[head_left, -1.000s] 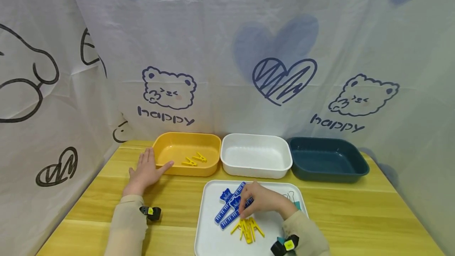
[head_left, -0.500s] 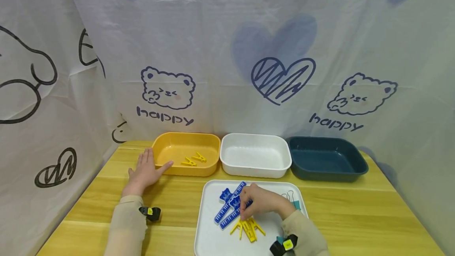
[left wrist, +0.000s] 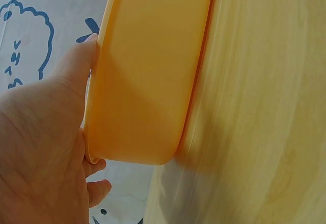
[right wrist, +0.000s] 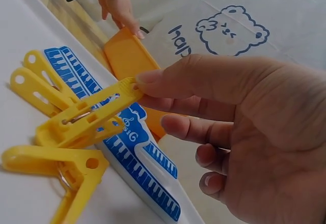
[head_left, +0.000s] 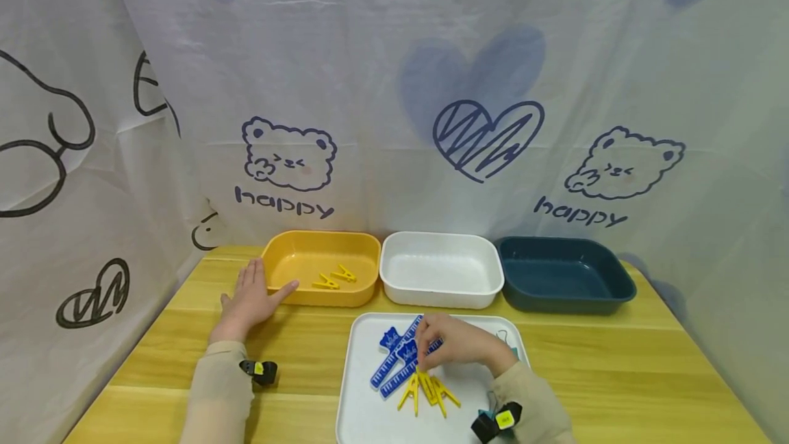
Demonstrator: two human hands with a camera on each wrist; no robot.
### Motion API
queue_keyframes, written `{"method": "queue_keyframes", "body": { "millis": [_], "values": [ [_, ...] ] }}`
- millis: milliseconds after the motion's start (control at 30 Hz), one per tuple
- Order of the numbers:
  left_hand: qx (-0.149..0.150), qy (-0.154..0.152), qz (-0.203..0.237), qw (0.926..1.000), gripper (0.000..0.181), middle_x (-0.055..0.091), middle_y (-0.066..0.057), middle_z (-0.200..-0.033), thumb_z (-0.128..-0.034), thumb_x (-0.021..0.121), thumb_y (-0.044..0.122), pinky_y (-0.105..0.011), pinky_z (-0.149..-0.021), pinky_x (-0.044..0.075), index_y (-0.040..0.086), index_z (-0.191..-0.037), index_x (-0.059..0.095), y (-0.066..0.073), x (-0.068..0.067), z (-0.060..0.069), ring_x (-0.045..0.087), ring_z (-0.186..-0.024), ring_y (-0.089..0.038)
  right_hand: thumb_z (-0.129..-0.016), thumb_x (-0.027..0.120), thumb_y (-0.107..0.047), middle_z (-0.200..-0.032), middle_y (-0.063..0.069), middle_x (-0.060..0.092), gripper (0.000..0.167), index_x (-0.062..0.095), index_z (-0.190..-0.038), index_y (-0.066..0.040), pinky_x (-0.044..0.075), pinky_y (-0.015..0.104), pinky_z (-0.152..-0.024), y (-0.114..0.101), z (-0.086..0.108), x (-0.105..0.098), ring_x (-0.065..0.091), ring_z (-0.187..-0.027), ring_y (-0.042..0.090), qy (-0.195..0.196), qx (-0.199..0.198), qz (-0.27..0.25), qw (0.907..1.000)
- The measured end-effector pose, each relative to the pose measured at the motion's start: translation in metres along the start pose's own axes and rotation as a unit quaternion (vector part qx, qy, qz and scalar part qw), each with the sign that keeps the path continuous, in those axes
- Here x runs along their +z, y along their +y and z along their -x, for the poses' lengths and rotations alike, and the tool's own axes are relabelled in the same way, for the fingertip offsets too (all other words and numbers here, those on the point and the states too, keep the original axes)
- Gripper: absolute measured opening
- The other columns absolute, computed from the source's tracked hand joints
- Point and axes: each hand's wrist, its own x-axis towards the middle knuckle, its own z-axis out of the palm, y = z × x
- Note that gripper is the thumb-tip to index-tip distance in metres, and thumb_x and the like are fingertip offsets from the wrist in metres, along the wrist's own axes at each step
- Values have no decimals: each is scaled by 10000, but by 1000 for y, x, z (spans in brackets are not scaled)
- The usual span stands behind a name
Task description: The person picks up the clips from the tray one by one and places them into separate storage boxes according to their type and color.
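My left hand (head_left: pixel 251 301) rests on the left end of the yellow bin (head_left: pixel 335 298), fingers fairly straight and the thumb over its front rim. In the left wrist view, the thumb (left wrist: pixel 76 61) touches the bin's edge. My right hand (head_left: pixel 459 342), above the white tray (head_left: pixel 364 423), pinches one end of a yellow clothespin (right wrist: pixel 94 113) between thumb and forefinger. Close by it lie other yellow clothespins (right wrist: pixel 56 165), partly overlapping. Beside them are two blue clips (head_left: pixel 397 365) with a piano-key pattern, crossed by the hand in the head view. Two yellow clothespins (head_left: pixel 335 278) lie inside the yellow bin.
A white bin (head_left: pixel 442 297) and a dark teal bin (head_left: pixel 567 303) stand in a row right of the yellow one. Binder clips (head_left: pixel 502 338), partly hidden by my right arm, lie on the tray's right side. A printed curtain (head_left: pixel 382 88) hangs behind the wooden table (head_left: pixel 629 375).
My right hand has risen slightly with the pinched clothespin, and the clothespins beneath have shifted a little. My left hand stays on the yellow bin.
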Motion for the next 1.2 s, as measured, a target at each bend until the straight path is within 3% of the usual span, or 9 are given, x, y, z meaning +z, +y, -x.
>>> {"method": "queue_keyframes", "body": {
  "millis": [267,600,933,1200],
  "values": [
    [-16,-26,-19,10000,1145,-73,-295,-1602,-879,376,772,-811,-1056,17,-57,-1527,-75,0,-1,2,-30,-1478,-496,-823,772,-200,-993,-32,555,65,739,-775,-172,374,329,-923,1,-1,-2,459,-1016,157,563,-308,-161,9978],
    [-30,-43,-22,10000,1156,-69,-289,-1605,-868,374,787,-810,-1057,17,-50,-1531,-70,0,1,0,-34,-1479,-494,-847,751,-227,-1029,-33,519,68,739,-782,-210,321,432,-972,-8,-4,0,390,-1084,191,1454,-306,-274,9885],
    [-23,-40,-16,10000,1156,-78,-285,-1606,-869,372,787,-811,-1056,9,-50,-1529,-77,-1,1,0,-30,-1482,-489,-833,772,-215,-1056,-32,529,60,751,-790,-178,347,387,-927,-23,-17,6,368,-1081,189,2458,-96,-572,9676],
    [-22,-16,-14,10000,1156,-69,-289,-1605,-870,376,784,-809,-1059,15,-52,-1529,-72,0,0,-1,-24,-1481,-491,-827,770,-159,-1047,-5,525,47,748,-785,-154,322,368,-923,-33,-35,12,371,-1069,188,3058,-396,-741,9484]
  ]
}}
